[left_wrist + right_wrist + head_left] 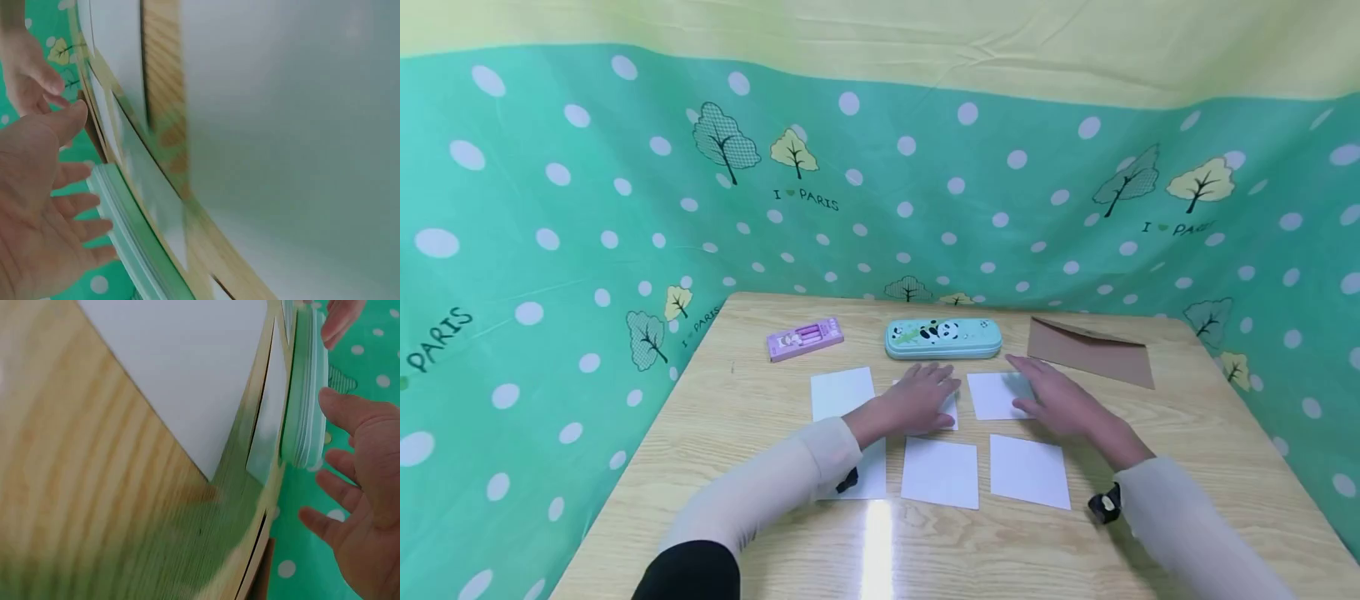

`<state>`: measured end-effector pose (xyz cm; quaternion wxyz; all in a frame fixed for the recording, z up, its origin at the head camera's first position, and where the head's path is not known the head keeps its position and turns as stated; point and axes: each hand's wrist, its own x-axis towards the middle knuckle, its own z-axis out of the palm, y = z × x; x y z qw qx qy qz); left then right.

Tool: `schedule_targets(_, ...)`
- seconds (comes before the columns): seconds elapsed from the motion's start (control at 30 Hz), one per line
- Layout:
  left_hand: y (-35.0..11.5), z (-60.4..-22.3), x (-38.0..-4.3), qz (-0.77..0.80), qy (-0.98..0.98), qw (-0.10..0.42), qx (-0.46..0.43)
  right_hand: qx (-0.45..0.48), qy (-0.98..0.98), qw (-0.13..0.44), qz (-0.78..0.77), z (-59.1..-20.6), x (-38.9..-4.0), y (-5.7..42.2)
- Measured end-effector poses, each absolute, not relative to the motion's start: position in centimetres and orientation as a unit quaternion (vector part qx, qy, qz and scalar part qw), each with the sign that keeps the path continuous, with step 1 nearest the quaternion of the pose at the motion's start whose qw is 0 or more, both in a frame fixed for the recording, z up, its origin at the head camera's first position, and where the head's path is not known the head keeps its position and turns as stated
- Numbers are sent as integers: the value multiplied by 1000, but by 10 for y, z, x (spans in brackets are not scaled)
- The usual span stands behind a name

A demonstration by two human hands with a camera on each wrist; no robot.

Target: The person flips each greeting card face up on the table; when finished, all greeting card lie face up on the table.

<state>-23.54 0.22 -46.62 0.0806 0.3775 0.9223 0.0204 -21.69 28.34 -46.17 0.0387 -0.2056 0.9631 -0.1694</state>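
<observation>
Left hand (921, 398) and right hand (1058, 398), fingers spread, over the far row of cards (994, 397); both rows lie between the worktop's (1217, 433) left and right edges; a light, flat touch should keep cards square.

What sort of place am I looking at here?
Perhaps a small indoor corner set up for desk work or crafts; the room beyond is hidden. A dotted cloth hangs like a screen around a wooden table, where white cards lie in two rows.
</observation>
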Motion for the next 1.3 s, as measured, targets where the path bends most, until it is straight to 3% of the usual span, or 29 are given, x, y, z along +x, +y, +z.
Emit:
schedule_targets(0.3, 41, -473, -259, -2, 900, 31, 434, -177, 961, 38, -210, -469, -245, 293)
schedule_targets(0.57, 55, -475, -268, -3, 904, 51, 424, -170, 962, 61, -204, -476, -265, 297)
schedule_targets(1.3, 55, -479, -267, -17, 916, 99, 389, -191, 962, 84, -176, -485, -273, 308)
